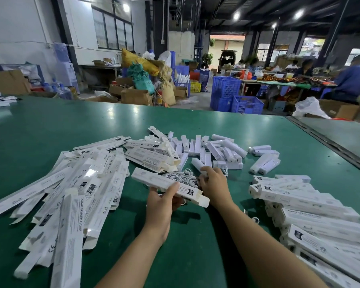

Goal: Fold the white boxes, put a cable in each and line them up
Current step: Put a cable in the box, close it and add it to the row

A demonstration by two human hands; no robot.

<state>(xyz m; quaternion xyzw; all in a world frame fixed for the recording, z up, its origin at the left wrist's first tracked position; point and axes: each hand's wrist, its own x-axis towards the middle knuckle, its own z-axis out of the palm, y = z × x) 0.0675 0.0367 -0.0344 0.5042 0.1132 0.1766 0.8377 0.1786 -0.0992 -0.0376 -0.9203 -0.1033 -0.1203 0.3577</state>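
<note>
At frame center, left hand [162, 199] is gripping a folded white box [154, 179], its open end pointing right. Just behind, right hand [214, 183] is sitting on the cable pile [181, 176], fingers curled, grasp unclear. Tangle risk: several cables lifting together.

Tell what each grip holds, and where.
The left grip holds the long white cardboard box around its middle. The right grip is among the white coiled cables; whether it pinches one cannot be told.
</note>
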